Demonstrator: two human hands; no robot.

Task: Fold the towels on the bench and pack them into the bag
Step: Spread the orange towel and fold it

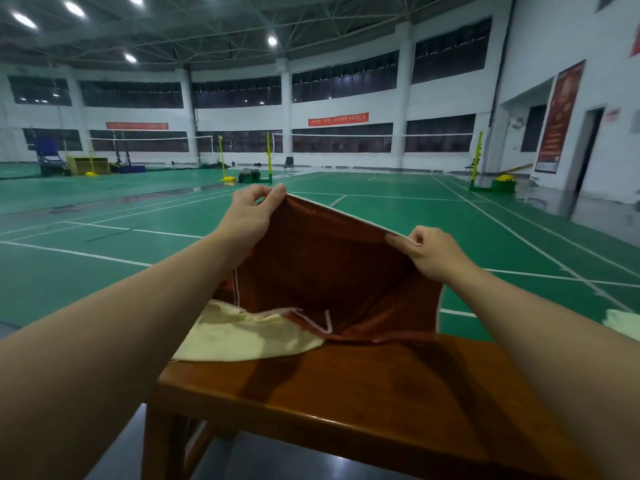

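Observation:
A rust-brown towel (pixel 329 268) with a white edge hangs lifted above the wooden bench (pixel 346 393). My left hand (pixel 251 216) pinches its upper left corner and my right hand (pixel 433 254) pinches the upper right corner, holding the top edge stretched between them. The towel's lower end trails on the bench top. A pale yellow towel (pixel 242 336) lies crumpled on the bench at the left, partly under the brown one. A further pale cloth (pixel 623 323) shows at the right edge, behind my right forearm. No bag is in view.
The bench stands at the side of a green badminton court (pixel 381 209) with white lines. Net posts (pixel 268 157), a chair (pixel 289 165) and other gear stand far off across the hall. Dark floor lies below the bench.

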